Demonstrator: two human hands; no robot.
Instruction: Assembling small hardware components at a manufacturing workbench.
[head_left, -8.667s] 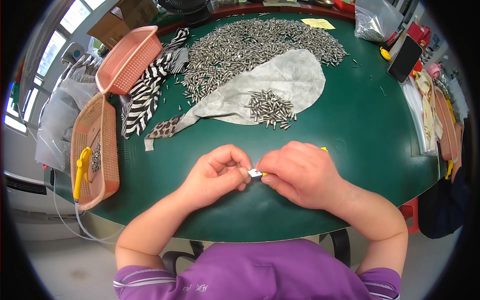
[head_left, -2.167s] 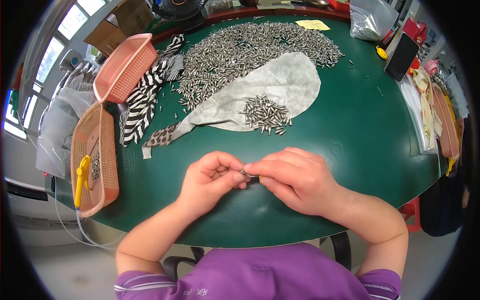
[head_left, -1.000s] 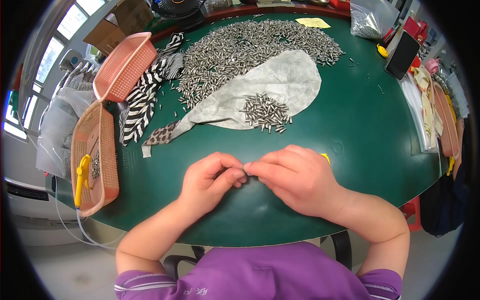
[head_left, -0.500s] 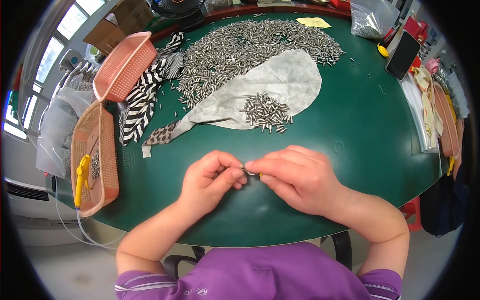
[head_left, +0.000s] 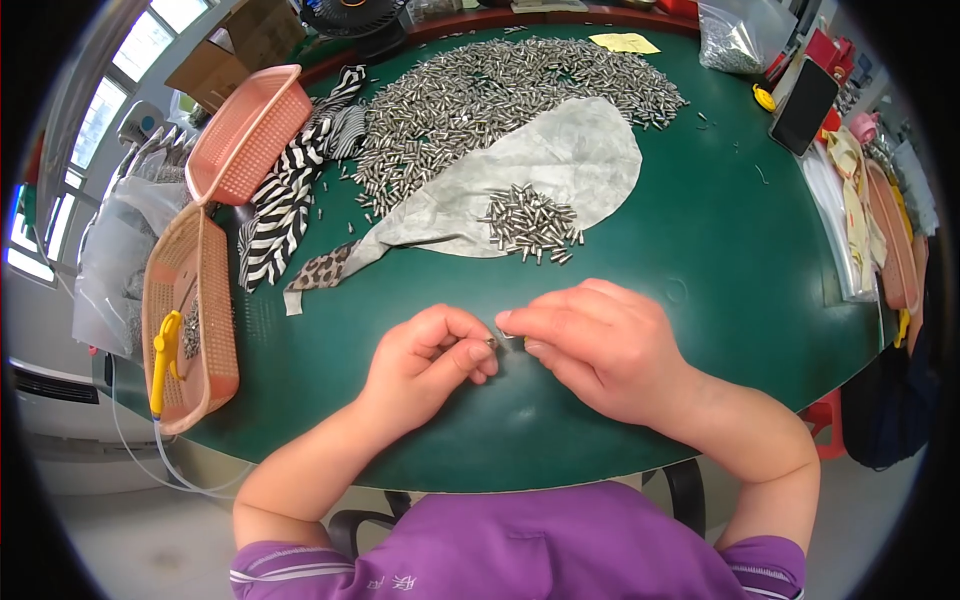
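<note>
Over the near middle of the green table, my left hand [head_left: 428,352] pinches a small metal piece [head_left: 491,342] between thumb and forefinger. Just to its right, my right hand [head_left: 610,345] is closed on a thin, shiny metal item [head_left: 507,335], mostly covered by the fingers, so its kind is hard to make out. A narrow gap parts the fingertips of the two hands. Beyond them lies a small heap of silvery cylindrical metal parts [head_left: 530,222] on a pale grey cloth [head_left: 590,160]. A far larger pile of the same parts [head_left: 440,110] spreads behind the cloth.
On the left stand two pink plastic baskets, one upper [head_left: 225,150] and one lower [head_left: 222,340] with a yellow tool [head_left: 163,365] in it. A zebra-striped cloth [head_left: 285,205] lies beside them. At the right are a phone [head_left: 805,108] and a clear bag of parts [head_left: 738,45].
My right hand has drawn slightly up and away from my left, so the fingertips and the metal pieces that met are now a little apart. The heaps are unchanged.
</note>
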